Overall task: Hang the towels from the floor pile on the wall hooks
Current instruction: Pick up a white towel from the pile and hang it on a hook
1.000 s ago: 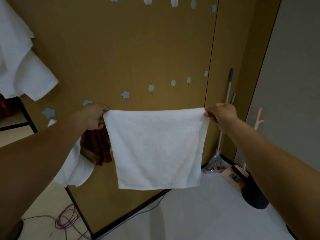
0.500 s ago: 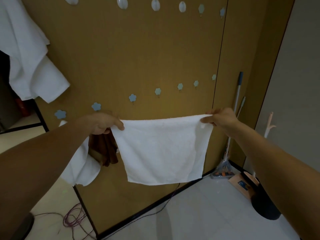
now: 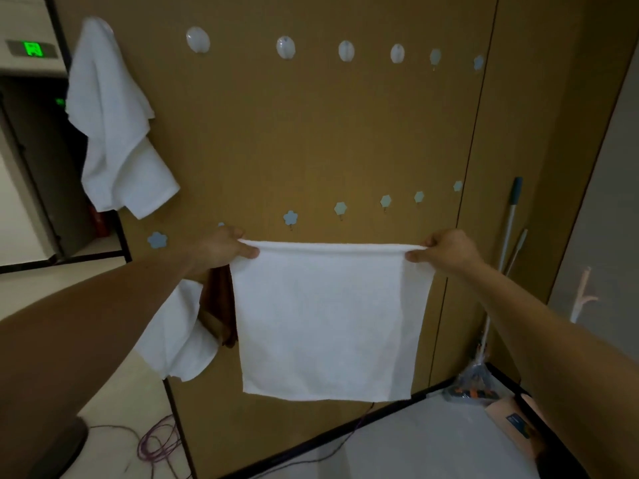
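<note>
I see the left hand (image 3: 221, 248) and right hand (image 3: 446, 248) each pinching a top corner of the white towel (image 3: 325, 319), stretched flat just below the flower hooks (image 3: 290, 218).

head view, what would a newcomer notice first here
A white towel is stretched flat in the centre, its top corners pinched by the left hand and right hand. Behind it, the brown wall carries two rows of hooks, with a second towel hanging at upper left.
</note>
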`<state>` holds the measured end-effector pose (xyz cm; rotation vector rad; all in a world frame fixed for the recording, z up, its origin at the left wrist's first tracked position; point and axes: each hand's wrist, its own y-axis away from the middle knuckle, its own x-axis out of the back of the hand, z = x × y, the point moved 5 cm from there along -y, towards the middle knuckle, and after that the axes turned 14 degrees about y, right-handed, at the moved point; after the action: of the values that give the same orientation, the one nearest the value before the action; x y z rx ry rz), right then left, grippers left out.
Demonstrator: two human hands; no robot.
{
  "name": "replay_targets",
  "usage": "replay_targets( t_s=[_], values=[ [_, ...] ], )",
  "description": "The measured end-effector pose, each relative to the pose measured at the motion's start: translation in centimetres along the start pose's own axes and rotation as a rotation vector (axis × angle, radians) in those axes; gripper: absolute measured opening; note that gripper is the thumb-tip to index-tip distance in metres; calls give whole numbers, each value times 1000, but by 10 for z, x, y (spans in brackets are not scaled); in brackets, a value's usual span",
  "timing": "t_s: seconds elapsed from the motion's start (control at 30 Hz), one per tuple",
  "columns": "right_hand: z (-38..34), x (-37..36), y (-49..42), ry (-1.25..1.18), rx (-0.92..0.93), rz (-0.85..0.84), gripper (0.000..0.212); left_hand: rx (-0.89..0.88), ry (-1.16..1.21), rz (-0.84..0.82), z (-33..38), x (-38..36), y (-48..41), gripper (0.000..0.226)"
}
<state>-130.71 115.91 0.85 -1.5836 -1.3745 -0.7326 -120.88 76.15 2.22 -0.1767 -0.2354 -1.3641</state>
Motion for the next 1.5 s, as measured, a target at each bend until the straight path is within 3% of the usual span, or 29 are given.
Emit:
replay_targets(
  t_s=[0.07,0.13,0.27,0.33,0.43,0.53,0.63,0.7,0.8,0.93,1.17,1.33,1.5],
  values=[
    [-9,-1,-2,-29,45,-32,35,-27,58,80,5,2,4,20],
    [-20,1,-4,-139,90,4,34,-61,136,194,7,6,6,24],
    [-48,4,-2,-484,130,89,20,-157,292,417,14,11,12,9],
    [-60,2,-4,-653,127,101,13,-219,347,484,19,11,14,11],
    [-83,-4,-10,-756,144,66,21,-265,400,547,22,14,15,23],
    [-116,-8,-14,-729,213,59,26,-333,338,555,31,12,16,27],
    [-146,-20,-17,-740,302,-83,18,-387,120,518,43,13,16,9],
    [-162,-27,-17,-700,441,-207,16,-391,-62,377,47,17,12,23],
    [-183,-37,-22,-516,585,-320,42,-336,-288,126,51,22,8,44],
    [-224,-50,-48,-511,600,-289,29,-257,-551,-65,51,38,-17,32],
    [-307,-50,-100,-558,661,-15,34,-411,-266,148,88,105,-75,35],
    [-364,-33,-140,-634,694,145,19,-572,-358,296,126,140,-115,37],
    [-414,1,-183,-630,769,101,39,-738,-438,494,177,174,-150,31]
  ],
)
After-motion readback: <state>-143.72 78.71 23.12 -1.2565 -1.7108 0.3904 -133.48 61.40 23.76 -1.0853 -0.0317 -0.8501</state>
